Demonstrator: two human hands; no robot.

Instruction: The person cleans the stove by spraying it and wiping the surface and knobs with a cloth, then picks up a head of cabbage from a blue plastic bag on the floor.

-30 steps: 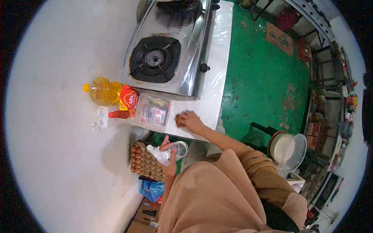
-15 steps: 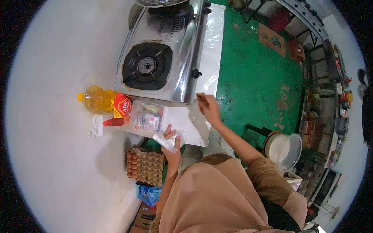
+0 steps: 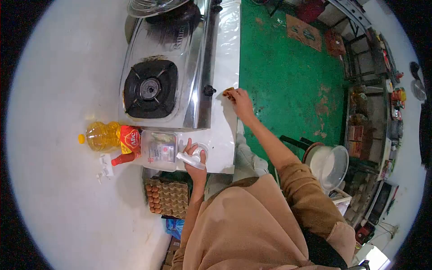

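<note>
My left hand (image 3: 194,161) grips a clear spray bottle with a white trigger head (image 3: 192,158) and rests it on the white countertop (image 3: 222,148), beside a clear plastic box (image 3: 159,149). My right hand (image 3: 240,100) is stretched out to the counter's front edge and presses a small brown pad (image 3: 228,92) against the surface, just in front of the stove knob (image 3: 209,90). The steel gas stove (image 3: 167,76) with its black burner (image 3: 149,88) sits between the hands and the wall.
A yellow oil bottle (image 3: 101,136), a red sauce pouch (image 3: 129,139) and a red bottle (image 3: 120,158) stand by the wall. An egg tray (image 3: 167,196) lies below the counter. Green floor (image 3: 288,76) spreads to the right, with a white bucket (image 3: 330,166) and shelves (image 3: 373,99).
My right hand slid with the pad along the counter's front edge, away from the box toward the stove knob. My left hand brought the spray bottle up from over the egg tray onto the counter.
</note>
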